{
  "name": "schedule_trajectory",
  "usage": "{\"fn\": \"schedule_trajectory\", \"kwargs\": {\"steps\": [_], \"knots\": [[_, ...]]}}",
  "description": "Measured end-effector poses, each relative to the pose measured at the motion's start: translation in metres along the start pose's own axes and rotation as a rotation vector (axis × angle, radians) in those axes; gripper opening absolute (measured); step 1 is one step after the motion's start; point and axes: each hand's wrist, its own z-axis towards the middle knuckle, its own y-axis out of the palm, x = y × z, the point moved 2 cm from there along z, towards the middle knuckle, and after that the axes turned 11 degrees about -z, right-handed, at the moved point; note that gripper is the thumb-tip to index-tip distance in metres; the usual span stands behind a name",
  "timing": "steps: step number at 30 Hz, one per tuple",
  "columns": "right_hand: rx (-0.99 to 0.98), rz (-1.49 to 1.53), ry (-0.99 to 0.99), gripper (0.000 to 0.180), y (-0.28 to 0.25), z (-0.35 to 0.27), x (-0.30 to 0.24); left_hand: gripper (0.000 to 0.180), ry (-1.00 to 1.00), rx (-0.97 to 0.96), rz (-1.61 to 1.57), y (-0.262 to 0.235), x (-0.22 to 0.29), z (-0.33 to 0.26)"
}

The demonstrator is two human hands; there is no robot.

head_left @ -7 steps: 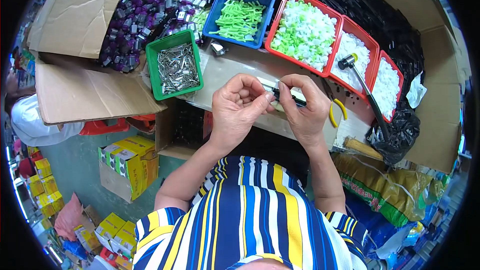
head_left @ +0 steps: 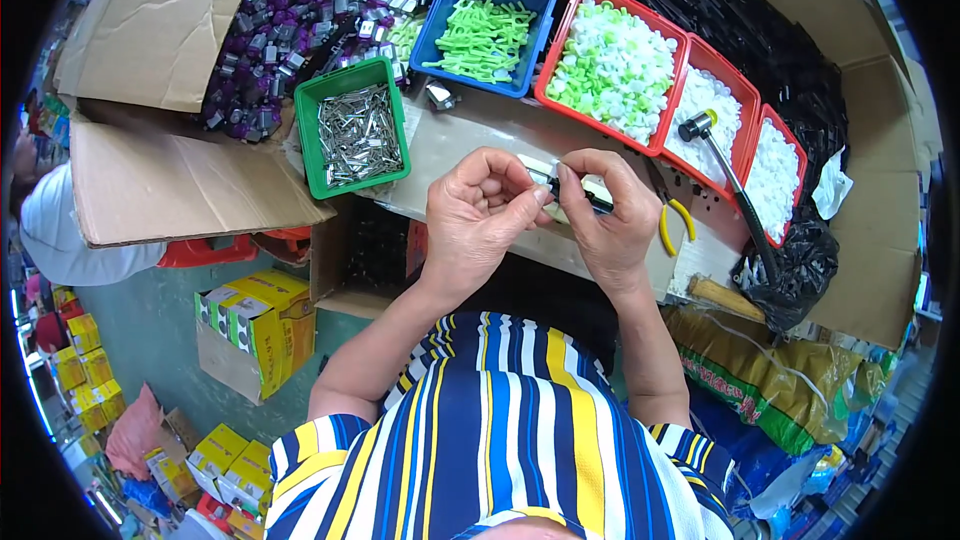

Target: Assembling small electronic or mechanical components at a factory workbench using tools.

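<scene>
My left hand (head_left: 474, 222) and my right hand (head_left: 612, 222) meet over the worktable, thumbs and fingertips almost touching. Between my right thumb and fingers lies a slim black part (head_left: 598, 204), mostly covered by the hand. My left thumb and forefinger pinch at its near end, where a tiny whitish piece (head_left: 545, 188) seems to show; its kind is too small to make out. Left of my hands stands a green bin (head_left: 304, 130) of small metal pins. Yellow-handled pliers (head_left: 682, 225) lie right of my right hand.
Beyond my hands stand a blue bin (head_left: 438, 10) of green plastic clips and red trays (head_left: 610, 136) of small white and green pieces. A hammer (head_left: 735, 180) lies across the trays. A cardboard box (head_left: 170, 180) with purple-and-metal parts is at left. Yellow cartons (head_left: 285, 330) sit on the floor.
The view has shifted very slightly. Both hands keep the same hold in nearly the same place; the person in white at far left has moved a little.
</scene>
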Motion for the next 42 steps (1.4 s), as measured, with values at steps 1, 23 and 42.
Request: {"fn": "schedule_trajectory", "kwargs": {"steps": [1,23,42], "knots": [[0.000,0.002,-0.002,0.013,0.000,0.000,0.000,0.014,0.007,-0.008,0.002,-0.001,-0.001,0.000],[-0.172,0.210,0.174,0.011,-0.013,-0.016,0.011,0.029,-0.063,-0.071,-0.044,-0.003,-0.018,0.003],[-0.172,0.086,0.089,0.015,-0.009,-0.036,0.017,0.031,-0.028,-0.284,0.307,-0.015,-0.027,0.003]]}}
